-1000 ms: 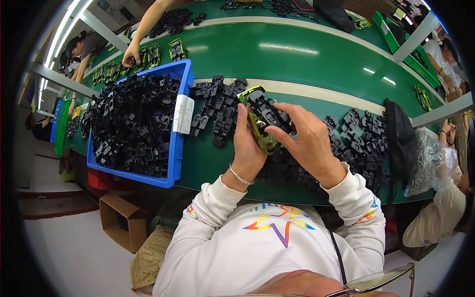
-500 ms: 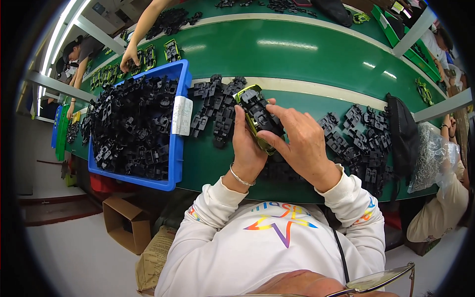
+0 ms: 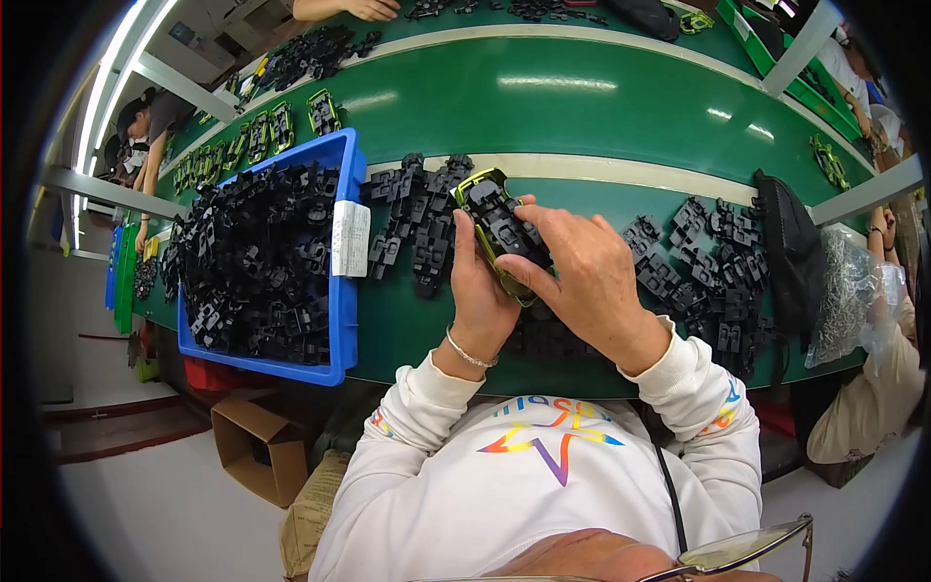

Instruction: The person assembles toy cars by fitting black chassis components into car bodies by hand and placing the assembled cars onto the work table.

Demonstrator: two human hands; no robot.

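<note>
Both hands hold a yellow-green toy car shell [image 3: 469, 184] above the front of the table, tilted, with a black plastic interior piece [image 3: 511, 233] seated in it. My left hand [image 3: 480, 306] is closed around its near left side, thumb along the edge. My right hand [image 3: 592, 276] grips it from the right, thumb and fingers pressing on the black piece; some fingertips are hidden behind the shell. Loose black plastic parts [image 3: 427, 218] lie just left of the car, and another spread of black parts [image 3: 713, 262] lies right of my right hand.
A blue crate [image 3: 347, 325] heaped with black parts stands at my left. Beyond it, finished-looking green car shells [image 3: 257, 138] line the green belt [image 3: 543, 92]. At right are a black bag [image 3: 784, 252] and a clear bag of screws [image 3: 844, 296]. Co-workers' arms reach in around the table.
A co-worker's arm has withdrawn from the row of green cars to the far side. My hands keep nearly the same grip on the toy car; the view has shifted slightly.
</note>
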